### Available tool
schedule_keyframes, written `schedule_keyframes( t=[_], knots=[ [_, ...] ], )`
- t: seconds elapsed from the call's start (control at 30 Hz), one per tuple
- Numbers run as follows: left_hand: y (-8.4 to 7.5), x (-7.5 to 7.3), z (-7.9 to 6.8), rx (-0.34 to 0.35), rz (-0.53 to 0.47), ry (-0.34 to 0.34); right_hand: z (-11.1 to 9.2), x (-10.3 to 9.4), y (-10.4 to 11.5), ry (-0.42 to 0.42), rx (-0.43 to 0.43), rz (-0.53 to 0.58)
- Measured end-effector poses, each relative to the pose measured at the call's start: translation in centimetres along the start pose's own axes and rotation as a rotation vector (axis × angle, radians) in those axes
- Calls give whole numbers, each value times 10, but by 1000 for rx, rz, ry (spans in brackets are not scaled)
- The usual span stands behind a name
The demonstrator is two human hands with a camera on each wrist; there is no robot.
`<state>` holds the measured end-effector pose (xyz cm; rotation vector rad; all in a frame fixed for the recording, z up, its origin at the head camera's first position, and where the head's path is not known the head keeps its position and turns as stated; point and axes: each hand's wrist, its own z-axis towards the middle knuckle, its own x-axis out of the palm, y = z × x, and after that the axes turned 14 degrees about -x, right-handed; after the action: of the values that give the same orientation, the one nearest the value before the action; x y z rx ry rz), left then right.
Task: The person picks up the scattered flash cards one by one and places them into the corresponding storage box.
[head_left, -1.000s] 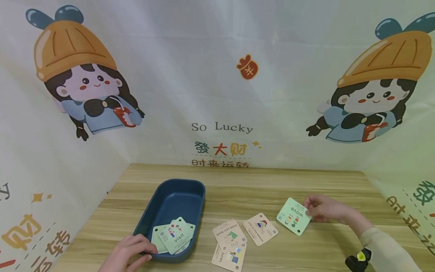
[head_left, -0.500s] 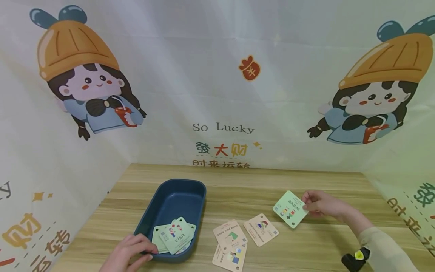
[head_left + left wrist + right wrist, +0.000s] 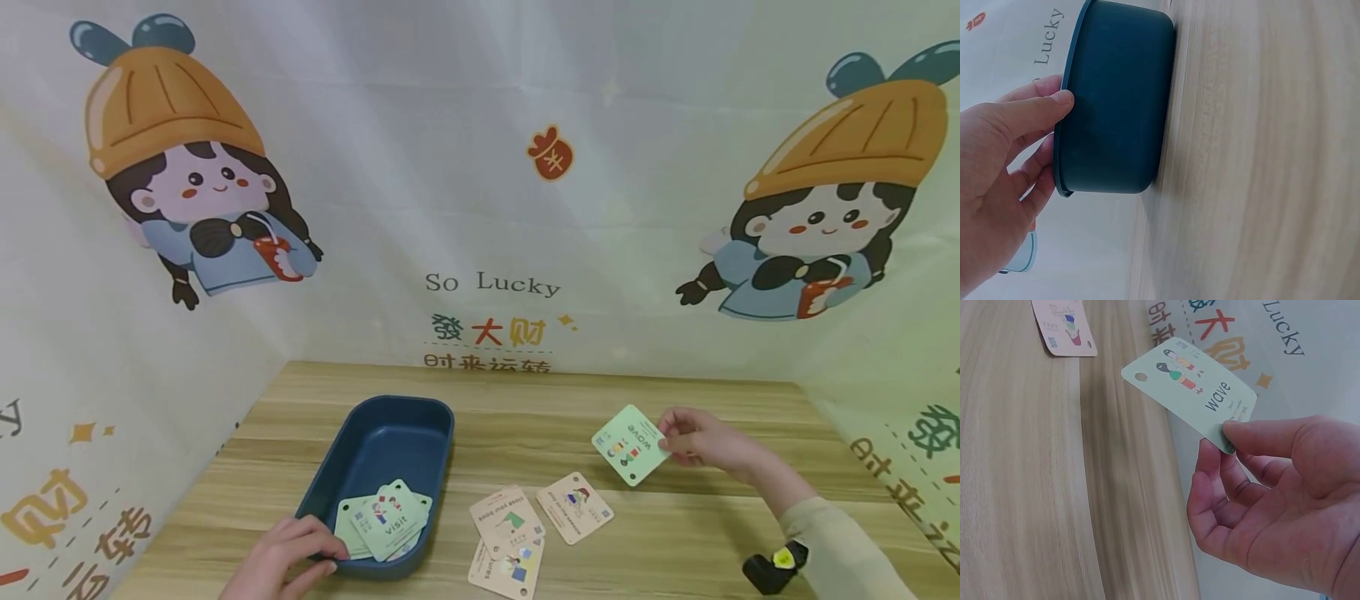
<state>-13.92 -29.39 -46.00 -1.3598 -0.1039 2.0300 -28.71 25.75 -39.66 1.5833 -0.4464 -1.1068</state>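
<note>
My right hand point(image 3: 693, 437) pinches a corner of a green flash card point(image 3: 630, 446) printed "wave", thumb on its printed face. In the right wrist view the card point(image 3: 1194, 387) is tilted and held above the table. At the left, my left hand point(image 3: 288, 554) grips the near rim of a dark blue rectangular box point(image 3: 442, 450). The left wrist view has the thumb on the outer side of the box's rim point(image 3: 1066, 137) and the other fingers on the far side of it. Several green cards point(image 3: 390, 521) lie overlapped in the box's near end, one reading "visit" on top.
Between the box and my right hand lie a peach card point(image 3: 576, 508) and two overlapping peach cards point(image 3: 508, 525) on the wooden table point(image 3: 540, 417). A printed cloth point(image 3: 487, 208) stands behind and at both sides. A black strap device point(image 3: 776, 567) is at my right wrist.
My right hand has moved up and slightly left in the head view, carrying the "wave" card away from the peach cards. The left hand and the box have stayed in place.
</note>
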Motion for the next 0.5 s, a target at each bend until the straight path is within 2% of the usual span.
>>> schedule_keyframes(
  t=[0.17,0.5],
  knots=[
    [0,-1,-1,-28,0,19,4,3,4,-21,-5,-5],
    [-1,-1,-1,-39,-7,25,11,10,9,-50,-14,-4]
  ],
)
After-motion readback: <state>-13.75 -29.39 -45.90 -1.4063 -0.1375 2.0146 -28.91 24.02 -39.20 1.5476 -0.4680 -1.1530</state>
